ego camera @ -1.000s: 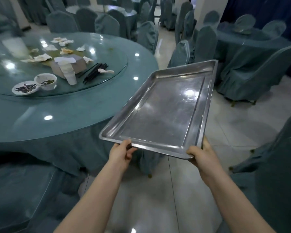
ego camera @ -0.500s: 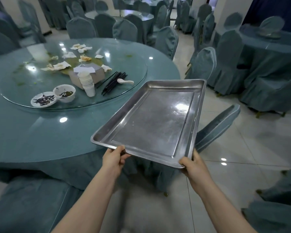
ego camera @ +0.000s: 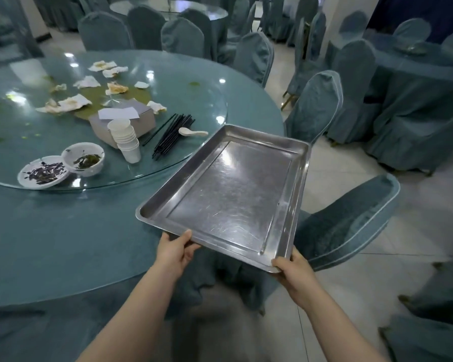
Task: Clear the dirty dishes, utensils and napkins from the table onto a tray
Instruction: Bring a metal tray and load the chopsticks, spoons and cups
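Note:
An empty steel tray (ego camera: 228, 194) hangs over the right edge of the round table (ego camera: 63, 231). My left hand (ego camera: 177, 248) grips its near left corner and my right hand (ego camera: 294, 270) grips its near right corner. On the glass turntable (ego camera: 194, 100) lie a white plate (ego camera: 43, 173) with dark scraps, a white bowl (ego camera: 84, 158) with greens, a stack of paper cups (ego camera: 126, 142), black chopsticks (ego camera: 171, 137), a white spoon (ego camera: 192, 131), a grey box (ego camera: 126, 121) and several crumpled napkins (ego camera: 66, 103).
Chairs in blue covers stand around the table; one chair (ego camera: 345, 220) is just right of the tray and another chair (ego camera: 314, 105) behind it. More covered tables (ego camera: 416, 74) fill the room. Tiled floor (ego camera: 377, 270) lies to the right.
The tray has moved left and closer to the table, now overlapping its edge. The table's dishes appear nearer and larger. Both hands keep the same grip.

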